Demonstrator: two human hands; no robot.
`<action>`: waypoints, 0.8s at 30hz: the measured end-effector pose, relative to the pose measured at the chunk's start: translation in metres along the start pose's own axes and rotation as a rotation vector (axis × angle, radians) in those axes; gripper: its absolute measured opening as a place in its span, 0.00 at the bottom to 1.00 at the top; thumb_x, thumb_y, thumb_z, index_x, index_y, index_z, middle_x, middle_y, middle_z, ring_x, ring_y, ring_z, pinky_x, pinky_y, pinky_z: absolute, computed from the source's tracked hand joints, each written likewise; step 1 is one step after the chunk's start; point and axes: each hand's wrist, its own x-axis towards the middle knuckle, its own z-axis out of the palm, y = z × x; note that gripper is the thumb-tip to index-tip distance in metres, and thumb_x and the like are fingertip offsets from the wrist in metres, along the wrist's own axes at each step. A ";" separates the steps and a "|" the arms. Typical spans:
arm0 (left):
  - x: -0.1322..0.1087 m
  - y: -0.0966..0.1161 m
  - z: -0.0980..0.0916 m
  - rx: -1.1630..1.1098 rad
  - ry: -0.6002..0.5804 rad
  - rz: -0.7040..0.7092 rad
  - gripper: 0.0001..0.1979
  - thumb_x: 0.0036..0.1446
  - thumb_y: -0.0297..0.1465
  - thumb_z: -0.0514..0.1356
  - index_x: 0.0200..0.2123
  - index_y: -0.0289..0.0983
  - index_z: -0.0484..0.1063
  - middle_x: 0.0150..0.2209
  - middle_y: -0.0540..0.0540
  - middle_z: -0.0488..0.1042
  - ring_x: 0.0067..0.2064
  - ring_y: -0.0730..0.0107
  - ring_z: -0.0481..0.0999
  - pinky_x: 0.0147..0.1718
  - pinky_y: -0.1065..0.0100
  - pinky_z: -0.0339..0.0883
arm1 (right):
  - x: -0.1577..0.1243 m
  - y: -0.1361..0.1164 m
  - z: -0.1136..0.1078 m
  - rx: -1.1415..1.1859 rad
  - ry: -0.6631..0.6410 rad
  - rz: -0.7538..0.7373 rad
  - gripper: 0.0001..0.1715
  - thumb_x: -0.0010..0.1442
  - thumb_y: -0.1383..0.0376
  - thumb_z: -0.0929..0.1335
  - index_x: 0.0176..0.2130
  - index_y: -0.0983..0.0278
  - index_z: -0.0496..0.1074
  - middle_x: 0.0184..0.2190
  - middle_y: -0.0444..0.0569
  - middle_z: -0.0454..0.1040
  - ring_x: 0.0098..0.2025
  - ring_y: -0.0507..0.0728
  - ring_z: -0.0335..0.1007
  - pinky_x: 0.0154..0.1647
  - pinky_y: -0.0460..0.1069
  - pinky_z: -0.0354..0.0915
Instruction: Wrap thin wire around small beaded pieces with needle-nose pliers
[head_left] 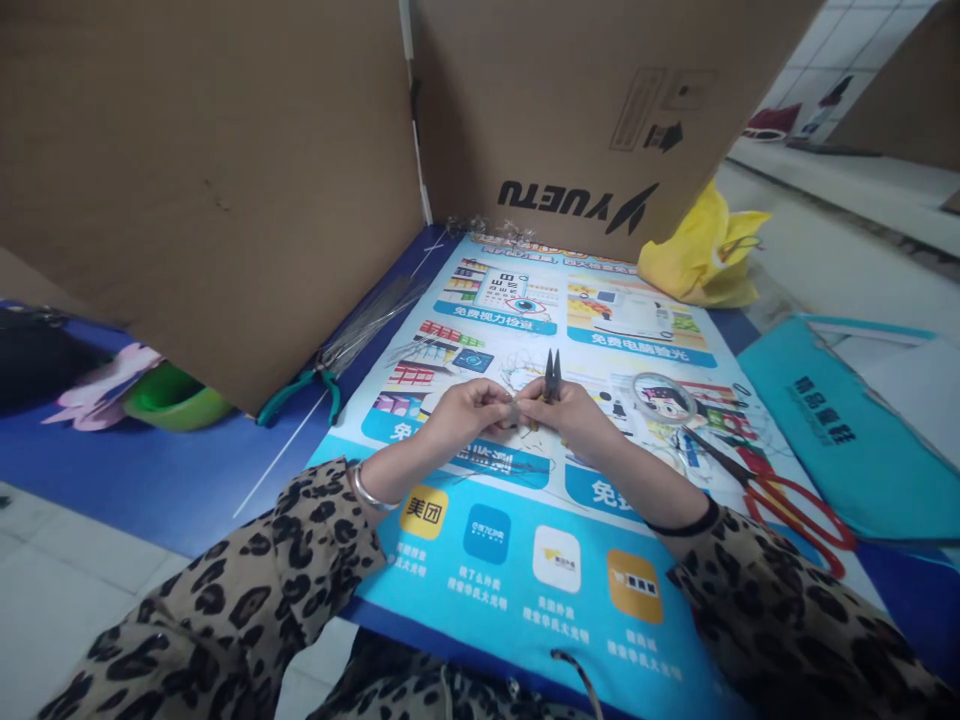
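Observation:
My left hand [469, 415] is closed, thumb and fingertips pinching a small greyish piece [514, 412] whose kind I cannot make out. Long-nose pliers [553, 370] stick up from my right hand [574, 410], dark jaws pointing away from me, with the handles mostly hidden in the palm. The thumb and forefinger of that same hand also meet at the small piece. Thin loose wires [517, 370] lie on the printed poster [517, 550] around and beneath both hands.
Cardboard panels [525, 120] stand along the back and left. Green-handled pliers [300, 390] and a bundle of wires [375, 325] lie left, near a green bowl [176, 398]. To the right are red-handled scissors [787, 500], a clear tape roll [664, 398], a yellow bag [697, 255] and a teal box [832, 420].

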 end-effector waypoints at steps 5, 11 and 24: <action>-0.001 0.002 0.001 -0.024 -0.004 -0.015 0.08 0.47 0.28 0.63 0.31 0.33 0.68 0.23 0.51 0.73 0.24 0.79 0.72 0.27 0.74 0.68 | 0.001 0.002 0.002 0.001 0.012 0.013 0.16 0.46 0.55 0.72 0.28 0.65 0.70 0.19 0.43 0.69 0.22 0.49 0.62 0.25 0.47 0.58; -0.003 0.003 0.001 -0.034 -0.007 -0.048 0.08 0.48 0.28 0.63 0.32 0.33 0.67 0.23 0.52 0.73 0.23 0.79 0.72 0.28 0.73 0.70 | 0.002 0.005 0.003 0.043 0.030 0.025 0.17 0.46 0.55 0.72 0.29 0.65 0.70 0.18 0.41 0.68 0.22 0.49 0.62 0.25 0.46 0.59; -0.008 0.003 0.003 -0.024 -0.025 -0.012 0.08 0.48 0.27 0.62 0.32 0.33 0.66 0.23 0.53 0.71 0.22 0.79 0.71 0.26 0.73 0.68 | 0.001 0.001 0.003 0.036 0.017 0.024 0.17 0.46 0.54 0.72 0.28 0.65 0.69 0.18 0.42 0.68 0.22 0.50 0.63 0.26 0.47 0.59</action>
